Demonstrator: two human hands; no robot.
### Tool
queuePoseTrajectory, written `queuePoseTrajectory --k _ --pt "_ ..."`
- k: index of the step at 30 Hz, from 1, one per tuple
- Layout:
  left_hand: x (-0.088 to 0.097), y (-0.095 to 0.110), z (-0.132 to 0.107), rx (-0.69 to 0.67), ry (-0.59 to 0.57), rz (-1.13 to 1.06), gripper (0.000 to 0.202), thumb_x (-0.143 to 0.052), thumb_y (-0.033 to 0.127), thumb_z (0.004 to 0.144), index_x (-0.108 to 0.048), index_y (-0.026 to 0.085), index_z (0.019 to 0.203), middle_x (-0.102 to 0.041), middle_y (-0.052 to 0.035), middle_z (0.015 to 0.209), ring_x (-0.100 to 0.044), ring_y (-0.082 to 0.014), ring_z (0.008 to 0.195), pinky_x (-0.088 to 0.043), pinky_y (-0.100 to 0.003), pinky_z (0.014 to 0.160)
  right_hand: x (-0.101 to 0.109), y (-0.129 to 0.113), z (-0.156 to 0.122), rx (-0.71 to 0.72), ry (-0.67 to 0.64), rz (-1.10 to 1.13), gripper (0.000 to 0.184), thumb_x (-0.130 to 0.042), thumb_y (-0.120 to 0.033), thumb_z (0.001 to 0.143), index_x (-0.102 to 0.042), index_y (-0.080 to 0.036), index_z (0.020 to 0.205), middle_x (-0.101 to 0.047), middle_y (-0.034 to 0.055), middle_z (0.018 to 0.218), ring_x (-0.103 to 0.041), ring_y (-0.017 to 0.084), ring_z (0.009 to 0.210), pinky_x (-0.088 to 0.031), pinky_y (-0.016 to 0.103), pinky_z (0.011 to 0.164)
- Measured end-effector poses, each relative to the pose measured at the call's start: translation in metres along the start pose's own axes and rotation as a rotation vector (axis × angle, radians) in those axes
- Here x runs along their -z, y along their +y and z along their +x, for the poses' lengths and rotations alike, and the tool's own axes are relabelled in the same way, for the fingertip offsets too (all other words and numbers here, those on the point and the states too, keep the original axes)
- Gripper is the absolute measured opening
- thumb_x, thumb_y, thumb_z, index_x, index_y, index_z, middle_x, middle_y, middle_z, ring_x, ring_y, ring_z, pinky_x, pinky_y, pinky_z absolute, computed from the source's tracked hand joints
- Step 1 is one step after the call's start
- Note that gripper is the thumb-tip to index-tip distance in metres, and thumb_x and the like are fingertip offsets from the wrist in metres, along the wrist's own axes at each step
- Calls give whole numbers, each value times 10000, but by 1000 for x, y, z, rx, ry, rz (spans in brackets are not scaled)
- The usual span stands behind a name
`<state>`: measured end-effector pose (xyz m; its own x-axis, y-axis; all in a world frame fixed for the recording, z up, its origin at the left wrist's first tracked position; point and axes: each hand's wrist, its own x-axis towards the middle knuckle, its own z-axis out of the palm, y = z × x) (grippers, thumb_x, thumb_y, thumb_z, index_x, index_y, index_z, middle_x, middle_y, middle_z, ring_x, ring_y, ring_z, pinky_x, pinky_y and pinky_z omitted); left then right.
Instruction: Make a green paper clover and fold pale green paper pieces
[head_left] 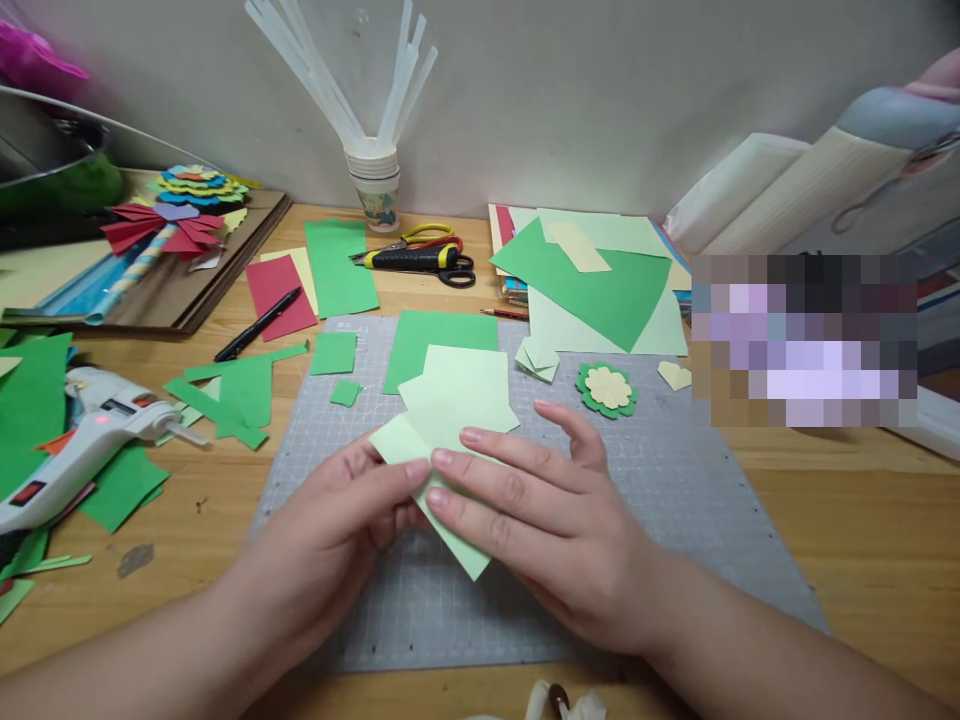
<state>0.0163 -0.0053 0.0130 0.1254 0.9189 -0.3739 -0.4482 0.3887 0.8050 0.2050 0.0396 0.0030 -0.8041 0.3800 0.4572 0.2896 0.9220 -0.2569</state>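
Observation:
A folded piece of pale green paper (401,440) is held just above the cutting mat, one corner pointing down toward me. My left hand (337,510) pinches its left side, thumb on top and fingers curled beneath. Across its right part lie three fingers of my right hand (555,510), pressed on the surface near the left thumb; the little finger is lifted and the right thumb is hidden. More pale green sheets (469,390) lie on the mat just beyond, overlapping a darker green sheet (409,335).
The grey cutting mat (405,640) lies on a wooden table. A glue gun (97,430) and green scraps are at left. Scissors and a cutter (412,260), a pen (259,323) and a cup of sticks (375,195) stand farther back. A paper flower (607,390) is at right.

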Motion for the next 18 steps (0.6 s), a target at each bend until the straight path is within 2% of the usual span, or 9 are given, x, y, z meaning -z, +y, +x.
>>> queuePoseTrajectory --k 3,6,11,14,18 --pt "5 2 5 23 81 33 105 -596 292 838 -619 195 870 -605 11 708 -528 -103 611 -433 -211 544 3 6 -1 74 -34 -1 291 -451 -152 954 -564 -232 1210 -594 -38 1290 -431 136 1286 -146 435 1136" --pt "10 3 11 -14 164 231 159 -671 283 774 -561 183 830 -506 69 592 -411 -56 482 -344 -172 457 7 12 -1 110 -22 -15 252 -481 -148 940 -598 -221 1151 -624 -30 1252 -479 142 1245 -222 431 1118" --pt "15 1 16 -104 172 504 340 -621 288 806 -469 230 1105 -474 95 581 -445 -77 487 -352 -185 470 12 20 0 104 -77 -30 226 -474 -146 942 -631 -205 1094 -670 -16 1181 -513 154 1213 -298 410 1096" --pt "18 0 17 -91 187 659 296 -584 319 824 -467 242 1085 -462 99 565 -450 -89 491 -339 -193 468 11 26 0 141 -135 -40 230 -469 -161 942 -636 -197 1095 -660 15 1198 -541 190 1179 -362 421 1038" --pt "21 -3 15 -81 151 942 166 -527 343 850 -508 245 982 -450 94 560 -413 -98 510 -321 -207 491 10 29 1 89 -262 -18 240 -490 -199 931 -611 -204 1138 -678 75 1125 -575 205 1084 -436 385 893"
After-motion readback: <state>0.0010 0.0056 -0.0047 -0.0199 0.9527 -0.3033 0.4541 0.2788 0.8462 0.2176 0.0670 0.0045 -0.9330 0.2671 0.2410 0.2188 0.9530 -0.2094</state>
